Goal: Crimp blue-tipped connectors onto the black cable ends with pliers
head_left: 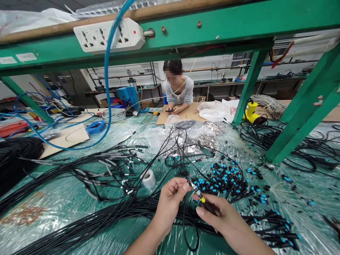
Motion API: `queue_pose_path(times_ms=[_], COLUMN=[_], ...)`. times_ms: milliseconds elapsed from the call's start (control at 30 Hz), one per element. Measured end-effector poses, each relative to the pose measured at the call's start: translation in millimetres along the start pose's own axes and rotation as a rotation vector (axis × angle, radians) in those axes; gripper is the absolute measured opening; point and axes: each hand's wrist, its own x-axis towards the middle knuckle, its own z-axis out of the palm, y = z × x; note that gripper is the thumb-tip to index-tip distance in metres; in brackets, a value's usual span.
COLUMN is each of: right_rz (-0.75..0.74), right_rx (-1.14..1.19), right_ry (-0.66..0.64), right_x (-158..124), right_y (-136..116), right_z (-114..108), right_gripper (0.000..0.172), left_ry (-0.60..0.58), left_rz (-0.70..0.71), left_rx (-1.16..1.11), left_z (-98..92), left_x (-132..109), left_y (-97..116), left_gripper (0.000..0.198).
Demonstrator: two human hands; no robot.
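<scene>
My right hand is wrapped round the dark handles of a pair of pliers with a yellow band. The metal jaws point up and left, close to the fingertips of my left hand. Thumb and forefinger of that hand are pinched together at the end of a black cable, which hangs in a loop below. What exactly sits between the fingertips and jaws is too small to make out. Small black and blue connectors lie heaped just beyond my right hand. Under both wrists runs a thick bundle of black cables.
A white roll stands left of my hands. Flat metal pieces lie on plastic bags further back. A green frame with a power strip crosses overhead, and a blue hose hangs down. Across the table a person leans on cardboard.
</scene>
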Motion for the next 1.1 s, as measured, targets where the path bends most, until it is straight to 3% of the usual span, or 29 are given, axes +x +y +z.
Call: queue_pose_path(times_ms=[133, 367, 467, 567, 700, 800, 1100], right_rz=[0.137, 0.297, 0.324, 0.272, 0.047, -0.077, -0.038], right_rx=[0.214, 0.7, 0.78, 0.614, 0.138, -0.039, -0.423], right_ry=[-0.064, -0.198, -0.248, -0.178, 0.031, 0.073, 0.245], right_x=[-2, -3, -3, -4, -3, -2, 0], right_y=[3, 2, 2, 1, -4, -5, 7], right_z=[0, -1, -1, 1, 7, 9, 10], right_gripper=[0.052, 0.046, 0.046, 0.049, 0.044, 0.04, 0.036], left_ry=[-0.02, -0.022, -0.003, -0.003, -0.008, -0.005, -0.01], left_rz=[-0.003, 0.037, 0.047, 0.048, 0.049, 0.047, 0.039], left_rx=[0.009, 0.011, 0.009, 0.012, 0.012, 0.017, 0.021], left_z=[-1.7, -2.0, -2.6, -3.0, -2.8, -2.6, -2.1], left_x=[0, 1, 0, 0, 0, 0, -3], left_y=[1, 4, 4, 2, 0, -2, -4], left_gripper=[0.021, 0.02, 0.019, 0.019, 0.018, 0.019, 0.02])
